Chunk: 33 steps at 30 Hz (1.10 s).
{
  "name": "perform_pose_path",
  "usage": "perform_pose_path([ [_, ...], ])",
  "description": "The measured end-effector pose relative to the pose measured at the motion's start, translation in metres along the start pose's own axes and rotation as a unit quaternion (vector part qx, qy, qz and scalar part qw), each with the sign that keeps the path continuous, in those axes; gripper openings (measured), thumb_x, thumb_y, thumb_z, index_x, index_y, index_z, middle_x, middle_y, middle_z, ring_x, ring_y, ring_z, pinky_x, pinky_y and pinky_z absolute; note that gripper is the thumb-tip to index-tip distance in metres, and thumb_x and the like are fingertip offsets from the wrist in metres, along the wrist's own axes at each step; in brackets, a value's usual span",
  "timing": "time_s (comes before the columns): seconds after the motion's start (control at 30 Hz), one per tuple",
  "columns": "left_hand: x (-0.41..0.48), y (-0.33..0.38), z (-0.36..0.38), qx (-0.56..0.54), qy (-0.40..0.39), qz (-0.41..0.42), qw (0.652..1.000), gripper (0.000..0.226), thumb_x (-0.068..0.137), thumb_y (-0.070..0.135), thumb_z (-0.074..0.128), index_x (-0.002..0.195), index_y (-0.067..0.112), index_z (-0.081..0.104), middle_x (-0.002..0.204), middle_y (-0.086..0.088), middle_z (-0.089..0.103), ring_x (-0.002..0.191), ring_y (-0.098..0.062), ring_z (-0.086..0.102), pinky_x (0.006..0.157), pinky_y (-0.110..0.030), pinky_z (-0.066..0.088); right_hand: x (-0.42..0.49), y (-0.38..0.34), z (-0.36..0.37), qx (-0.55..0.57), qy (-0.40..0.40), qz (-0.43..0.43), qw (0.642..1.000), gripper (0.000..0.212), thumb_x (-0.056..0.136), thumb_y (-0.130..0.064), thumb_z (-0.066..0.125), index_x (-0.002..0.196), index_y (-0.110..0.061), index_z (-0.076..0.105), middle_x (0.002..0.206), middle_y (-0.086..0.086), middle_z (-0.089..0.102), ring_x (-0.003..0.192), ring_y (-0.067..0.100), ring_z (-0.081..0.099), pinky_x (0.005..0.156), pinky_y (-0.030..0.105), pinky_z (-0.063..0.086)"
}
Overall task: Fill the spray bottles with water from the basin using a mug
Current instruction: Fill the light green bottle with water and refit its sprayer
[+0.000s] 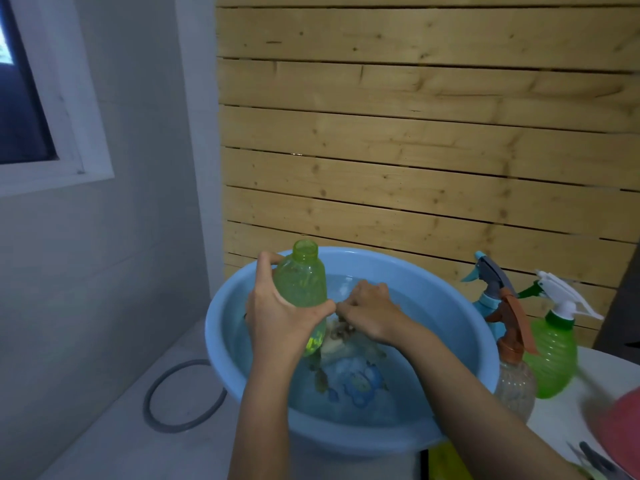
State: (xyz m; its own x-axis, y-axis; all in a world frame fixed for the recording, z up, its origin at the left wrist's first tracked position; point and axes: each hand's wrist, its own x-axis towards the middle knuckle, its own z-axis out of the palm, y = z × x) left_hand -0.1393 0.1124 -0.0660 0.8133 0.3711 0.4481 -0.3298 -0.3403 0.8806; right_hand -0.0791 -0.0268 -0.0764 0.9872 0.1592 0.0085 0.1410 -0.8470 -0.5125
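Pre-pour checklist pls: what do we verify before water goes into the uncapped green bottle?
1. Green bottle neck uncapped: ok.
2. Left hand grips the bottle over the blue basin: ok.
3. Bottle near upright, mouth up: ok.
4. Water in the basin: ok.
5. Right hand holds the mug: fingers curl on a pale object at the water, mostly hidden. Whether it is filled: cannot tell.
6. Spray bottles to the right of the basin opened for filling: not ok, sprayer heads are on all three.
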Motion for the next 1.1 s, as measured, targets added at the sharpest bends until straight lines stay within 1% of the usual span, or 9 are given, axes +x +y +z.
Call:
perform_pose_path([
  [0.07,0.000,-0.001,0.000,0.005,0.001,-0.004,1.000,0.066,0.037,0.037,0.076,0.093,0.032,0.042,0.086,0.012,0.057,0.084,-0.018,0.057,0.071,-0.040,0.051,-0.004,-0.005,-0.004,-0.047,0.008,-0.017,0.999,0.008,0.087,-0.032,0.049,0.089,-0.032,0.056,0.116,-0.004,0.039,0.118,0.016,0.029,0.095,0.038,0.027],
  [0.17,0.000,-0.002,0.000,0.011,0.017,-0.008,1.000,0.063,0.037,0.037,0.075,0.091,0.030,0.043,0.074,0.010,0.058,0.077,-0.019,0.059,0.069,-0.042,0.051,-0.009,-0.010,-0.007,0.075,-0.067,-0.081,0.992,0.062,0.075,-0.020,0.061,0.130,-0.039,0.040,0.136,-0.006,0.039,0.130,0.014,0.030,0.108,0.037,0.029],
  [0.27,-0.001,-0.003,0.002,0.025,0.029,-0.005,0.999,0.060,0.037,0.040,0.073,0.088,0.031,0.043,0.068,0.011,0.059,0.073,-0.018,0.061,0.071,-0.043,0.051,-0.016,-0.016,-0.005,0.167,-0.160,-0.126,0.965,0.088,0.071,-0.007,0.068,0.143,-0.038,0.028,0.135,-0.011,0.045,0.124,0.007,0.045,0.102,0.029,0.043],
  [0.4,0.001,-0.005,0.005,0.034,0.028,-0.015,0.999,0.059,0.038,0.045,0.072,0.088,0.034,0.042,0.067,0.011,0.063,0.073,-0.017,0.063,0.075,-0.044,0.051,-0.022,-0.023,-0.004,0.230,-0.166,-0.179,0.942,0.072,0.066,0.008,0.079,0.124,-0.025,0.052,0.116,-0.015,0.063,0.112,-0.006,0.055,0.093,0.013,0.042],
  [0.5,0.002,-0.002,0.006,0.043,0.040,-0.025,0.998,0.057,0.040,0.045,0.074,0.087,0.035,0.043,0.064,0.013,0.061,0.072,-0.012,0.060,0.078,-0.043,0.050,-0.024,-0.027,-0.007,0.281,-0.156,-0.201,0.926,0.055,0.065,0.012,0.079,0.111,-0.014,0.064,0.102,-0.007,0.069,0.102,0.005,0.063,0.087,0.019,0.048],
  [0.6,0.002,0.001,0.008,0.055,0.028,-0.033,0.998,0.056,0.043,0.045,0.078,0.087,0.036,0.044,0.065,0.014,0.060,0.071,-0.006,0.057,0.079,-0.042,0.050,-0.024,-0.028,-0.008,0.305,-0.136,-0.206,0.920,0.046,0.065,0.016,0.075,0.099,-0.014,0.067,0.087,-0.009,0.070,0.089,0.006,0.066,0.077,0.019,0.049],
  [0.8,0.003,0.006,0.008,0.002,-0.031,-0.041,0.999,0.062,0.039,0.061,0.082,0.089,0.041,0.050,0.079,0.017,0.065,0.079,-0.004,0.062,0.077,-0.037,0.053,-0.027,-0.026,-0.011,0.331,-0.106,-0.232,0.909,0.046,0.066,0.018,0.072,0.093,-0.019,0.066,0.085,-0.013,0.069,0.086,0.002,0.065,0.074,0.015,0.048],
  [0.93,0.005,0.007,0.006,-0.018,-0.059,-0.037,0.997,0.073,0.034,0.056,0.085,0.099,0.046,0.052,0.086,0.021,0.065,0.085,0.000,0.061,0.078,-0.032,0.054,-0.022,-0.024,-0.009,0.338,-0.094,-0.227,0.908,0.041,0.066,0.017,0.073,0.098,-0.006,0.064,0.088,-0.003,0.067,0.087,0.010,0.064,0.076,0.025,0.050],
  [1.1,0.006,0.005,0.004,-0.029,-0.060,-0.037,0.997,0.082,0.036,0.050,0.089,0.108,0.045,0.052,0.090,0.022,0.065,0.089,0.002,0.061,0.079,-0.026,0.052,-0.022,-0.023,-0.012,0.352,-0.110,-0.218,0.904,0.039,0.067,0.021,0.071,0.090,-0.011,0.066,0.079,-0.010,0.068,0.080,0.005,0.064,0.070,0.018,0.049],
])
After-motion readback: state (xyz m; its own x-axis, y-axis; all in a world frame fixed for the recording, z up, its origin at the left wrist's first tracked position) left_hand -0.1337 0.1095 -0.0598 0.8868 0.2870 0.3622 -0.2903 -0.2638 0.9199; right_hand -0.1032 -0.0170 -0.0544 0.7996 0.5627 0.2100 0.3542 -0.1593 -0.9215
